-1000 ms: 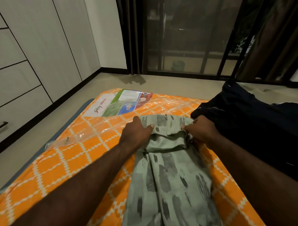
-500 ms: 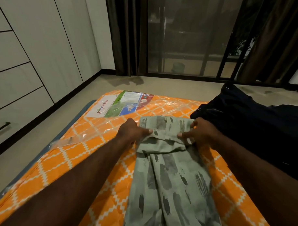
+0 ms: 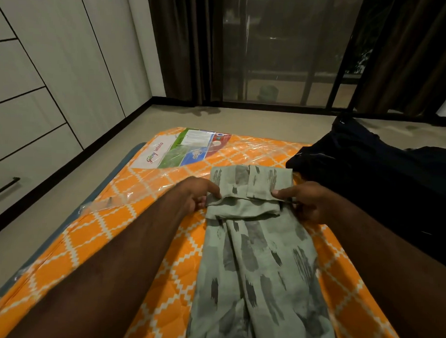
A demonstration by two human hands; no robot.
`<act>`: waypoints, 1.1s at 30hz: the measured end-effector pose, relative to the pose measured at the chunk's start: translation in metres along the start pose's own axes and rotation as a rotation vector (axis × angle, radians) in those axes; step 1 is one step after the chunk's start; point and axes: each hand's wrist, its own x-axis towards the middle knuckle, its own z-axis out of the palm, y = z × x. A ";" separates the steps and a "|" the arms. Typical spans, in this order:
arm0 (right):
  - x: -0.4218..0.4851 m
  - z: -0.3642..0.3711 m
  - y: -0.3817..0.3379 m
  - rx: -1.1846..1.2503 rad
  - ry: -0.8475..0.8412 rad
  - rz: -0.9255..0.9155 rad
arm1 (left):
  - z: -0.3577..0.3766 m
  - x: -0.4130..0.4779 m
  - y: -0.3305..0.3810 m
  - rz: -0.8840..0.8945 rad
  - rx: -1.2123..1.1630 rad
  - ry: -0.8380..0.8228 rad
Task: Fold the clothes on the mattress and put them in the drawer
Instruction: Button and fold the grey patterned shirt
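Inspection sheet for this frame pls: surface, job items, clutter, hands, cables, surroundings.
Surface: mattress, orange diamond pattern, plastic-wrapped, brand label at its far end.
Job's things: green patterned garment lying lengthwise, far end folded over; dark clothes pile to its right; drawers at left, shut.
Clutter: nothing seen.
Hands: left hand and right hand each pinch one side of the garment's folded far end.
Cables: nothing seen.
Surroundings: glass sliding door, dark curtains, floor.

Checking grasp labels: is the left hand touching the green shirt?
Touching. Head view: the left hand pinches the folded edge of the green shirt, thumb on top.
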 end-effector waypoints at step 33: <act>-0.075 -0.026 0.048 -0.262 -0.011 -0.389 | -0.021 -0.058 -0.075 0.608 0.028 0.175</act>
